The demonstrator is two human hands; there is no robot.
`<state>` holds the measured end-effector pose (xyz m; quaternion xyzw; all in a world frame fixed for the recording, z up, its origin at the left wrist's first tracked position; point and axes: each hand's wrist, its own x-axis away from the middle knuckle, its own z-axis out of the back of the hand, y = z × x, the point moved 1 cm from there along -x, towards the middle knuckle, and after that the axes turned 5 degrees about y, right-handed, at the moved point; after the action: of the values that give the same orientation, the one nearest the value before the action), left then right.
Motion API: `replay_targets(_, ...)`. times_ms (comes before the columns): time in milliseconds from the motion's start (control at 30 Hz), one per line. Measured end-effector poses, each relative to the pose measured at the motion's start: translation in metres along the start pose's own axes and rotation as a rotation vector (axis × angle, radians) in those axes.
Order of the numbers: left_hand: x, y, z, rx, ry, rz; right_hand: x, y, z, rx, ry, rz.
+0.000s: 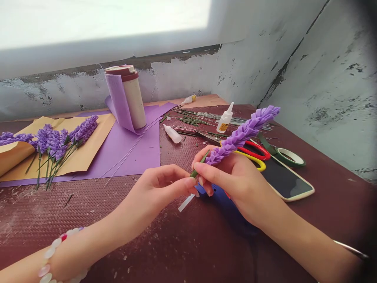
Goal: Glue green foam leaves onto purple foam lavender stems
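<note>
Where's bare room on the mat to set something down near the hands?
Bare woven maroon mat runs in front of the purple paper, left of the left hand, lightly flecked with scraps. A second patch lies right of the phone. Crowded: behind the right hand and felt lavender sprig, where scissors, glue bottles and wires bunch.

Hands: two, a left hand (161, 186) and a right hand (232, 181)
Purple felt lavender stem (241, 135) in hand: one
Plastic glue bottles (225, 118): three
Green tape rolls (290, 157): one
Smartphones (290, 179): one
Beaded bracelets (55, 251): one
Metal bangles (350, 249): one
</note>
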<state>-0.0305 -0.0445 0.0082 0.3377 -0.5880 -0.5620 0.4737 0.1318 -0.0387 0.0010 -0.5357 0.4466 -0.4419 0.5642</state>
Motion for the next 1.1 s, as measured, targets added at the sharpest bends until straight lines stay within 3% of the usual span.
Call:
replay_targets(467, -0.0037, -0.0041, 0.0037, 0.132, -0.059, 0.059, 0.0002, -0.0025, -0.0020, 0.023, 0.016, 0.021)
replay_targets(833, -0.0019, 0.0008, 0.0008, -0.146, 0.016, -0.101, 0.0018, -0.0030, -0.0011, 0.085, 0.067, -0.005)
replay_targets(933, -0.0015, -0.0006, 0.0033, -0.397, 0.178, -0.279, 0.0005, -0.0018, -0.0001, 0.080, 0.073, 0.005)
replay_targets(1033, 0.0018, -0.0009, 0.0060, -0.709, 0.373, -0.638, -0.0007, -0.0016, 0.0005, 0.098, 0.075, 0.018)
replay_targets(1100, 0.0042, -0.0007, 0.0061, -0.824, 0.404, -0.827, -0.0006, -0.0020, 0.0002, 0.100, 0.068, 0.019)
